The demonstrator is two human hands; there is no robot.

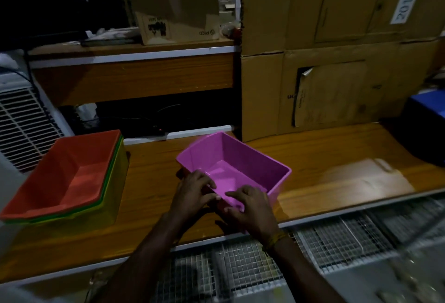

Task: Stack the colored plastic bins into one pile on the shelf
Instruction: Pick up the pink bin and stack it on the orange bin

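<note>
A pink rectangular plastic bin (pixel 237 170) sits open side up near the middle of the brown wooden shelf (pixel 313 158), turned at an angle to the shelf's front edge, its near corner just short of that edge. Both hands grip its near wall. The left hand (pixel 196 190) lies over the rim with its fingers (pixel 209 181) curled down inside the bin, and the right hand (pixel 251 206) takes the same wall just beside it, its fingers hooked over the rim too. With both hands on one wall, the hold looks meant for tipping or lifting the light bin.

To the left, well apart from the pink bin, stands the pile so far: an orange plastic bin (pixel 72 175) nested in a green plastic bin (pixel 107 189), of which only a thin rim shows, and that in a yellow plastic bin (pixel 113 182) at the bottom. The pile sits at the shelf's left end, open side up, so the next bin can drop straight in.

Judging by this, the pink bin is the next to go, carried left and lowered into the orange one; its slant will need squaring to the pile first.

Large brown cardboard boxes (pixel 337 49) stand stacked at the back right, and a dark blue box (pixel 426 119) sits at the far right. White wire mesh (pixel 240 266) lies below the shelf's front edge.
</note>
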